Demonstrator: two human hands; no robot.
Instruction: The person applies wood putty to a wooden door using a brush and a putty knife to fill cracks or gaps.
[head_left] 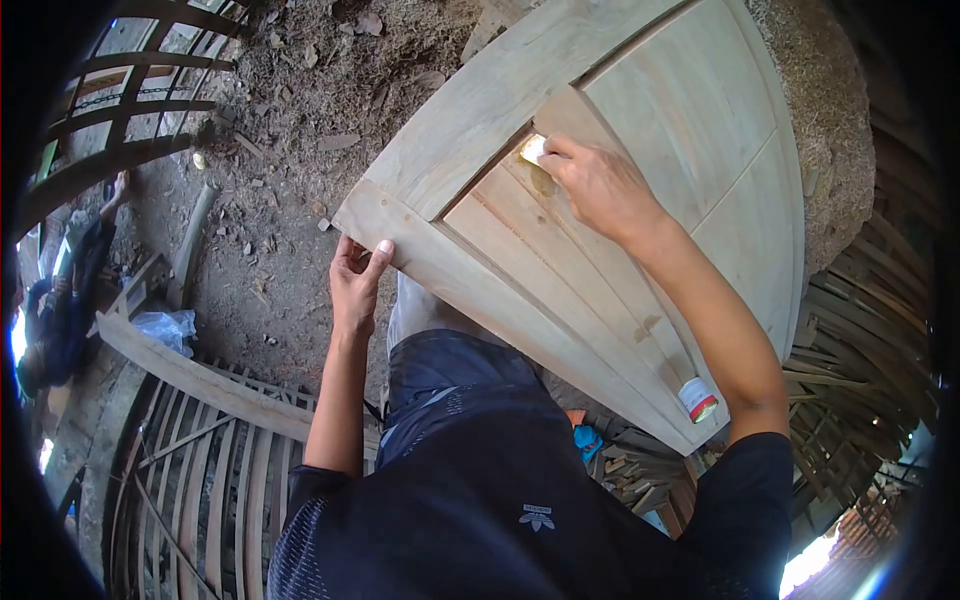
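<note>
A large pale wooden panel (440, 130) with recessed, grooved sections lies at an angle in front of my body. My left hand (357, 280) grips its left corner, thumb on top and fingers at the edge. Near the upper end of the grooved section, my right hand (598, 190) holds a small white object (532, 149) against the wood; what exactly it is cannot be made out. Darker wet-looking patches mark the wood beside it. A small red and white can (697, 400) rests on the panel's lower right end.
Wooden slats (215, 490) and a curved plank (200, 378) are at lower left, with a plastic bag (165, 328) behind. Another person (65, 310) is at the far left. Stacked wood strips (850, 350) lie on the right. Dirt and wood scraps cover the ground.
</note>
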